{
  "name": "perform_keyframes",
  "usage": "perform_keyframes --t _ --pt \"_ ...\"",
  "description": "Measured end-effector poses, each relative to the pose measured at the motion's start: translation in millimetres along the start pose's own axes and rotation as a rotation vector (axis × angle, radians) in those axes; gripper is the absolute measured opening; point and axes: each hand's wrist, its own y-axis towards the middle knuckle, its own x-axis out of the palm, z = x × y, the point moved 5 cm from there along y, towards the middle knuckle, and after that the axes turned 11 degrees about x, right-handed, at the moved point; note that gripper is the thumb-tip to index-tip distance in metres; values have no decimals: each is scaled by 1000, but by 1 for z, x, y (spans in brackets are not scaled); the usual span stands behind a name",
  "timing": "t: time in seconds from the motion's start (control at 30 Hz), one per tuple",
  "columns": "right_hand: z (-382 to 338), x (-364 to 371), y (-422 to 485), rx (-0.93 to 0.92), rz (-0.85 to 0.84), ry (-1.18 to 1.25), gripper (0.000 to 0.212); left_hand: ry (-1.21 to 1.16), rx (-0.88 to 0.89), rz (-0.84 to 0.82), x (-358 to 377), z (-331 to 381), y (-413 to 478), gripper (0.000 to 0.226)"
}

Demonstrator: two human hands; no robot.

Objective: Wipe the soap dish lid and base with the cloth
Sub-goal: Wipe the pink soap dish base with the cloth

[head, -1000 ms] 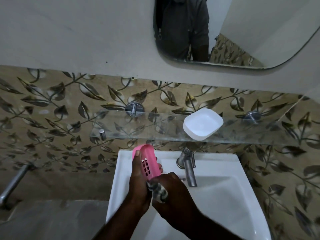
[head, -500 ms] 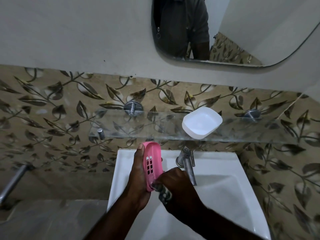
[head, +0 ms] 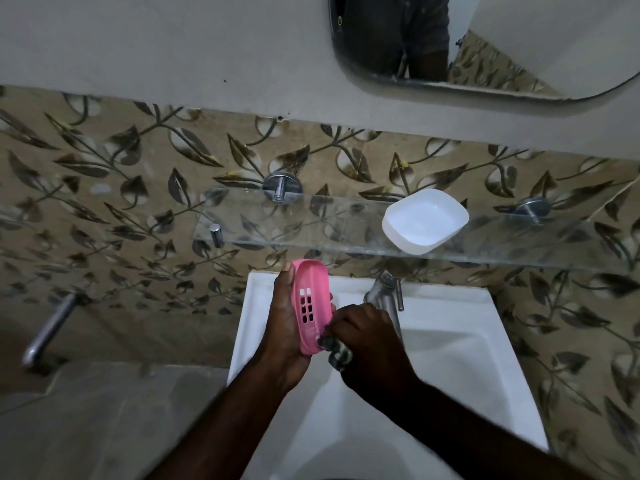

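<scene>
My left hand holds a pink slotted soap dish part upright on its edge over the white sink. Its hollow side with the drain slots faces right. My right hand grips a bunched grey patterned cloth and presses it against the lower end of the pink part. A white soap dish part lies hollow side up on the glass shelf above the sink.
A chrome tap stands at the sink's back, just right of my hands. The shelf hangs on two chrome pegs from the leaf-patterned tiled wall. A mirror hangs above. A metal pipe sticks out at the left.
The pink part has turned more edge-on and upright in my left hand. My right hand with the cloth has stayed at its lower end, rubbing. The view has shifted slightly.
</scene>
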Motion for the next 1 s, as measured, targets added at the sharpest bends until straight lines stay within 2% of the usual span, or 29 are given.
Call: perform_keyframes --t 0.1,0.13,0.17,0.27,0.33,0.4,0.5,0.57,0.63,0.7,0.77,0.83,0.93,1.0 --pt "-15 6 -7 186 37 335 16 45 17 38 -4 -2 2 90" --pt "-18 7 -10 204 39 382 19 63 16 40 -5 -1 3 89" --pt "-20 6 -11 159 32 361 22 78 9 35 -6 -2 3 88" --pt "-13 1 -7 -90 -35 97 16 75 -9 3 -7 -1 1 84" --pt "-4 -2 0 -119 -81 -1 12 51 -27 -10 -5 -1 2 84" --pt "-5 -2 1 -33 -40 41 11 49 -18 1 -2 -1 3 85" --pt "-17 1 -3 226 39 393 9 73 27 21 1 0 5 86" --pt "-20 3 -5 278 50 531 12 58 40 13 2 2 7 81" --pt "-19 -3 -5 82 75 370 19 59 36 13 -1 3 8 77" --pt "-12 -6 -3 -128 79 141 16 17 4 0 -5 2 8 73" --pt "-1 -5 1 -172 40 31 19 -1 -7 -24 -6 -1 7 65" --pt "-2 2 2 -27 34 135 14 46 30 -27 -5 -2 8 64" --pt "-12 13 -4 294 54 518 9 117 40 40 -2 -2 10 81" --pt "-15 10 -9 240 88 543 15 114 22 44 -1 -3 10 85"
